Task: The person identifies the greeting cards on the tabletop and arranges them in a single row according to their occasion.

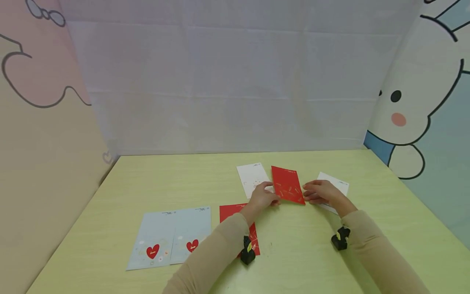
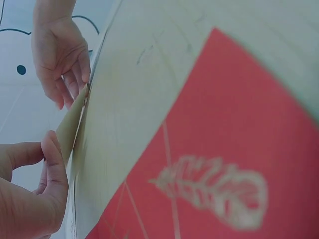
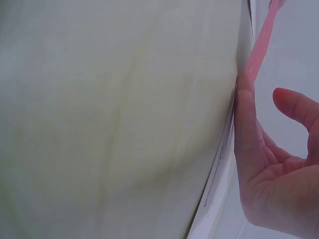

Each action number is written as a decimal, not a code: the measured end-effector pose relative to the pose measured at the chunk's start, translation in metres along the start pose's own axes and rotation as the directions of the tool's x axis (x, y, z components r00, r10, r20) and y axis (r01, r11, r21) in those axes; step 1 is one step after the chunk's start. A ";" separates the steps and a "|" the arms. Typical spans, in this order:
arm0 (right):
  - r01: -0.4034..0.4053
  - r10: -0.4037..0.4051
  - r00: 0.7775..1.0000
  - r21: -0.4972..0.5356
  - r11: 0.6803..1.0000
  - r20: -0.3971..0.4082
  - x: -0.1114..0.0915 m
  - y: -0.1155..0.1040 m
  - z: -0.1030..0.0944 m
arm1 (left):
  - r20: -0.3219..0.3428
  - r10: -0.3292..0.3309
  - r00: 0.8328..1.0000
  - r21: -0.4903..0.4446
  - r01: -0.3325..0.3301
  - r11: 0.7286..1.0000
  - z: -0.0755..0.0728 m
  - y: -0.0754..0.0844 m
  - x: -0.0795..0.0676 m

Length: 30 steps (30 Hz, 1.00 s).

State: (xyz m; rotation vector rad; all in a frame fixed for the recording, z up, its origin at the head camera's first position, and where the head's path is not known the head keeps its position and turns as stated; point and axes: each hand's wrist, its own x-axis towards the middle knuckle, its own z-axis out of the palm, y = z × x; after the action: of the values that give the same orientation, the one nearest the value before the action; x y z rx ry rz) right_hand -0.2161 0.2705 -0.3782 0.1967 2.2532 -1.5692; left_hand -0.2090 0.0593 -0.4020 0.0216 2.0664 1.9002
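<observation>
A red card (image 1: 287, 183) with pale streaks is tilted up at the table's middle back. My left hand (image 1: 261, 198) pinches its lower left corner between thumb and fingers; the left wrist view shows the card's pale underside (image 2: 72, 122). At the opposite edge is my right hand (image 1: 324, 192), its fingertips right at the card and, in the right wrist view, its thumb (image 3: 291, 103) held apart. One white card (image 1: 252, 174) lies behind my left hand, another white card (image 1: 340, 186) partly under my right hand. Below my left forearm lies a second red card (image 1: 228, 212) with a feather print (image 2: 219, 191).
Two light blue cards with red hearts, a left one (image 1: 156, 228) and a right one (image 1: 192, 226), lie side by side at the left front. The pale wooden table (image 1: 293, 253) meets a white cloth backdrop (image 1: 235, 90); cartoon-printed panels flank both sides.
</observation>
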 end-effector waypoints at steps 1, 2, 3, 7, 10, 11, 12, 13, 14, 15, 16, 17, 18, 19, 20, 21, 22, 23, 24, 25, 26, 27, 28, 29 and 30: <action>0.006 -0.005 1.000 -0.009 1.000 0.005 0.000 0.000 0.000 | 0.000 -0.004 1.000 -0.016 0.004 1.000 0.000 0.000 0.000; 0.010 -0.010 1.000 -0.013 1.000 0.007 0.000 0.000 0.000 | 0.001 -0.006 1.000 -0.030 0.006 1.000 0.000 0.001 0.000; 0.014 -0.014 1.000 -0.014 1.000 0.009 0.000 0.000 0.001 | 0.002 -0.006 1.000 -0.047 0.006 0.999 0.000 0.001 0.000; 0.031 -0.031 1.000 -0.013 0.999 0.004 0.001 0.000 0.003 | 0.003 -0.027 1.000 -0.083 0.028 0.996 -0.001 0.004 0.000; 0.041 -0.041 0.999 -0.001 0.999 -0.016 0.002 -0.001 0.006 | 0.020 -0.038 0.999 -0.096 0.039 0.995 -0.003 0.006 -0.002; 0.045 -0.045 0.999 0.005 0.999 -0.024 0.002 -0.001 0.007 | 0.032 -0.040 0.999 -0.097 0.043 0.994 -0.005 0.007 -0.002; 0.049 -0.049 0.998 0.010 0.999 -0.030 0.002 -0.001 0.008 | 0.044 -0.035 0.998 -0.097 0.039 0.994 -0.006 0.007 -0.003; 0.053 -0.053 0.998 0.015 0.998 -0.037 0.002 -0.001 0.009 | 0.056 -0.032 0.998 -0.090 0.037 0.995 -0.007 0.008 -0.004; 0.062 -0.062 0.997 0.012 0.998 -0.038 0.002 -0.001 0.010 | 0.068 -0.028 0.997 -0.078 0.033 0.996 -0.008 0.010 -0.006; 0.067 -0.067 0.997 0.012 0.998 -0.040 0.002 -0.001 0.010 | 0.083 -0.022 0.996 -0.066 0.027 0.997 -0.010 0.011 -0.007; 0.074 -0.073 0.997 0.014 0.997 -0.040 0.002 -0.001 0.010 | 0.096 -0.015 0.995 -0.050 0.019 0.999 -0.011 0.011 -0.009; 0.083 -0.082 0.996 0.013 0.996 -0.038 0.002 -0.001 0.011 | 0.105 -0.005 0.994 -0.033 0.008 0.999 -0.012 0.013 -0.011; 0.092 -0.092 0.995 0.013 0.996 -0.034 0.002 -0.001 0.011 | 0.114 0.003 0.993 -0.022 0.000 1.000 -0.014 0.014 -0.013; 0.101 -0.101 0.994 0.010 0.995 -0.029 0.001 -0.001 0.011 | 0.121 0.007 0.993 -0.016 -0.005 1.000 -0.016 0.015 -0.015; 0.111 -0.110 0.994 0.013 0.994 -0.024 0.000 -0.001 0.012 | 0.125 0.013 0.992 -0.011 -0.011 1.000 -0.017 0.015 -0.016; 0.117 -0.116 0.993 0.018 0.993 -0.020 -0.001 -0.001 0.012 | 0.127 0.021 0.992 -0.005 -0.021 1.000 -0.019 0.016 -0.017; 0.127 -0.127 0.992 0.024 0.992 -0.011 -0.002 -0.002 0.012 | 0.122 0.027 0.992 0.000 -0.028 1.000 -0.021 0.016 -0.018; 0.138 -0.138 0.990 0.031 0.990 0.000 -0.003 -0.002 0.013 | 0.117 0.036 0.993 0.000 -0.036 0.999 -0.023 0.016 -0.018; 0.149 -0.149 0.989 0.037 0.988 0.011 -0.005 -0.003 0.014 | 0.109 0.044 0.993 -0.004 -0.044 0.999 -0.025 0.016 -0.018; 0.160 -0.162 0.987 0.041 0.986 0.026 -0.006 -0.003 0.014 | 0.097 0.054 0.994 -0.007 -0.054 0.999 -0.028 0.016 -0.019; 0.169 -0.171 0.984 0.048 0.984 0.039 -0.008 -0.003 0.015 | 0.087 0.064 0.994 -0.013 -0.063 0.998 -0.030 0.016 -0.019; 0.179 -0.182 0.982 0.049 0.983 0.053 -0.010 -0.004 0.016 | 0.076 0.076 0.994 -0.017 -0.075 0.997 -0.033 0.016 -0.019; 0.184 -0.187 0.980 0.055 0.981 0.064 -0.011 -0.004 0.017 | 0.066 0.087 0.994 -0.023 -0.085 0.996 -0.035 0.015 -0.019; 0.188 -0.192 0.979 0.057 0.981 0.072 -0.013 -0.004 0.018 | 0.059 0.093 0.994 -0.027 -0.091 0.995 -0.038 0.015 -0.020; 0.191 -0.195 0.977 0.061 0.980 0.080 -0.015 -0.005 0.019 | 0.053 0.097 0.994 -0.026 -0.095 0.995 -0.040 0.015 -0.021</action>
State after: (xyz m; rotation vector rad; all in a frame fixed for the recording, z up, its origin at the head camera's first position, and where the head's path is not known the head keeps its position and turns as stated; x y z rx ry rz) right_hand -0.1994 0.2525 -0.3742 -0.0771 2.2209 -1.7017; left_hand -0.2028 0.0178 -0.3804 0.1686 2.0408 1.9570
